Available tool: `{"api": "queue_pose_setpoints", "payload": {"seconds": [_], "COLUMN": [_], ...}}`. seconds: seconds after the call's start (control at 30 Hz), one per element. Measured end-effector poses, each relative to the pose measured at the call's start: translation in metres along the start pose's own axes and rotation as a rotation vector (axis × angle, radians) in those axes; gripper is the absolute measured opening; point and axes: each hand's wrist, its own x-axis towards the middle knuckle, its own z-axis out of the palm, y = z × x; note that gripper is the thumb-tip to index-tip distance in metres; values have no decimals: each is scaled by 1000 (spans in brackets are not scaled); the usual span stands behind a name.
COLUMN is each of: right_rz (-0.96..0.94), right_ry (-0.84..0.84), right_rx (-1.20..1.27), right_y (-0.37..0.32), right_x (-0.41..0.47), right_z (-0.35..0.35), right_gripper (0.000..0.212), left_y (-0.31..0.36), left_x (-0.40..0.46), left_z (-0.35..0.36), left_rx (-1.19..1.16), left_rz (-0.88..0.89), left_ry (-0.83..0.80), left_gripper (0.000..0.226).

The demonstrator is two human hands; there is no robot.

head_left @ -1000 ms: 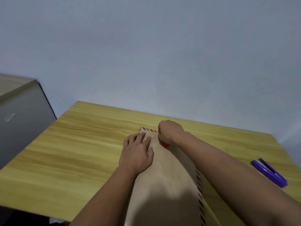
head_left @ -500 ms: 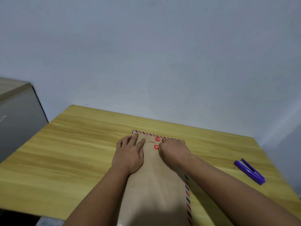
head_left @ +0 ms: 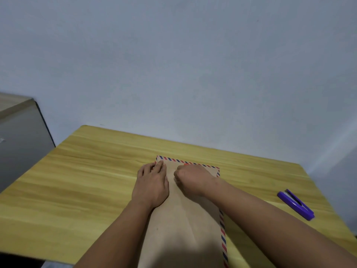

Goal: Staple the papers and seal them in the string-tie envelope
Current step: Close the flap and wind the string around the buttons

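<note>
Both forearms are crossing the near edge of the table (head_left: 92,180), and the left hand (head_left: 150,187) and right hand (head_left: 195,180) are lying on the envelope (head_left: 185,225), blocking the middle. The left half is lying open. A stapler (head_left: 295,205) is sitting near the right edge, well apart from the envelope
</note>
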Motion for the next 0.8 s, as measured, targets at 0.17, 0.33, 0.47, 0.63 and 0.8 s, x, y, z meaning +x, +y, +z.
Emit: {"api": "queue_pose_setpoints", "payload": {"seconds": [0.17,0.33,0.47,0.63,0.8], "right_rz": [0,48,86,133,226], "right_ry": [-33,-63,-59,-41,15], "right_rx": [-24,-144,-97,-65,-6], "right_y": [8,28,47,61,71], "right_x": [27,52,60,50,28], "right_z": [-4,-18,-15,-5,4], "right_gripper": [18,20,15,8,17], "left_y": [-1,-1,-2,-1,0], "left_x": [0,1,1,1,1], "left_z": [2,4,5,6,5], "left_rx": [-9,-1,6,7,-4], "left_rz": [7,8,5,6,-6], "left_ry": [4,14,22,29,33], "left_gripper": [57,56,56,56,57]}}
